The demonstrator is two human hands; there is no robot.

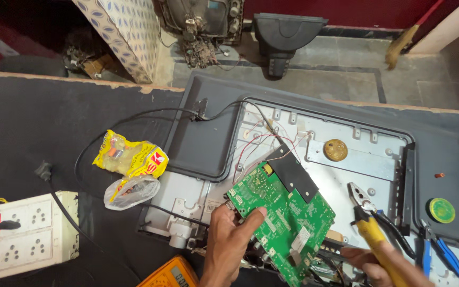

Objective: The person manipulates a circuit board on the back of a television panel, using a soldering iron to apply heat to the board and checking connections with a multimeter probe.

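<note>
A person is lifting a green circuit board (280,215) off the open back of a flat-panel television (325,154) lying face down on a dark table (38,127), in the lower middle of the frame. The left hand (229,242) is gripping the board by its lower left edge, thumb pressed on its face, and is tilting it up from the metal chassis. The right hand (378,263), at the lower right, is clenched around the yellow handles of a pair of pliers (367,220), whose jaws are standing slightly parted just right of the board.

The job appears well under way: the rear cover is off, the chassis is bare, and the board looks free of its mounts. Thin red and white wires (261,143) are running from the board's upper end toward the top of the chassis, so it does not look fully disconnected.

A blue-handled tool (442,252) is lying at the far right, a yellow packet (131,157) left of the set, a white power strip (25,231) at the lower left, and an orange multimeter (173,273) along the bottom edge.
</note>
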